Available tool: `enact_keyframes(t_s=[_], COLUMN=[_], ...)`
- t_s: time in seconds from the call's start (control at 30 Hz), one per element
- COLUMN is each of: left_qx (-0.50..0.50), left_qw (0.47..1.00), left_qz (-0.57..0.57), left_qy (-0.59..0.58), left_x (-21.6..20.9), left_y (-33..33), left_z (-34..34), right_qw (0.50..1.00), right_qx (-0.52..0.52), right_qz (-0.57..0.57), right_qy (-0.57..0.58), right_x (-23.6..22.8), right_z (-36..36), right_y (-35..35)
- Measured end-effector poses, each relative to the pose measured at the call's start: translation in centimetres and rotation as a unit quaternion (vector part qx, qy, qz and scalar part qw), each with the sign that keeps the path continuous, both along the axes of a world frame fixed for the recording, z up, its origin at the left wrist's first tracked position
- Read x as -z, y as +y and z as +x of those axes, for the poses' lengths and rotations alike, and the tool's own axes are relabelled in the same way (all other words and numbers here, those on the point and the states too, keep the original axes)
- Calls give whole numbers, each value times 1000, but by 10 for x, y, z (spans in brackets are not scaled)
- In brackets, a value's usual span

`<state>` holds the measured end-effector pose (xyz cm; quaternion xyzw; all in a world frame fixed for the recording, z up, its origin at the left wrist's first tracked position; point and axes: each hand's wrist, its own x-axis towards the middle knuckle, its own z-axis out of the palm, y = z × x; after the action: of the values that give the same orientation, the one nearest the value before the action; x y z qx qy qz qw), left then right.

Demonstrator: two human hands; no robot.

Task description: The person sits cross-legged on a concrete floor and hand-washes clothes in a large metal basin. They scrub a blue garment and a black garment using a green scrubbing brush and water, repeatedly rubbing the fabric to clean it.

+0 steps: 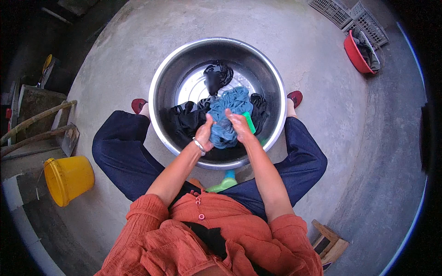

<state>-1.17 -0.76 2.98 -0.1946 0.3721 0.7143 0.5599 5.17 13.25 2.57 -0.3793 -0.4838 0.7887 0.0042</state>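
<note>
Floor: bare grey concrete [304, 55], outdoors.
Basin: wide steel basin [161, 92] between the person's knees, dark wet clothes [189, 117] inside.
Blue cloth: bunched over the basin's near half [232, 103].
Left hand: fingers [204, 134] closed on the blue cloth's left side, bangle at the wrist.
Right hand: fingers [239, 126] clenched on its right side, beside a green brush [249, 122].
Left edge: yellow bucket [69, 178].
Far right corner: red tub [355, 54].

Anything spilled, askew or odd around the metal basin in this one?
Nothing stands out. Both hands, left and right, grip a blue cloth over the metal basin, with dark garments in the water. The yellow bucket tilts beside the step, and a green bottle lies near the basin; no spill shows.
</note>
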Motion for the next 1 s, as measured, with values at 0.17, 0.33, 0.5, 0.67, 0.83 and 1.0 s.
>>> enact_keyframes(t_s=[0.17,0.33,0.5,0.67,0.83,1.0], left_qx=[-1,-50,-47,-13,224,13], left_qw=[996,991,991,996,945,995], left_qz=[-6,123,-81,-33,-97,-7], left_qy=[89,-12,99,80,217,103], left_x=[0,36,38,-4,-25,-22], left_y=[-7,-12,1,3,0,-17], left_z=[-9,2,30,23,0,-31], right_qw=[983,770,782,813,958,899], right_qx=[-61,-30,-6,-11,-52,-389], right_qz=[150,596,611,580,277,193], right_qy=[89,224,120,58,-43,-52], right_x=[-26,-49,-25,-6,3,-56], right_z=[7,-1,-8,-2,-7,9], right_y=[-5,-84,-53,-54,-3,27])
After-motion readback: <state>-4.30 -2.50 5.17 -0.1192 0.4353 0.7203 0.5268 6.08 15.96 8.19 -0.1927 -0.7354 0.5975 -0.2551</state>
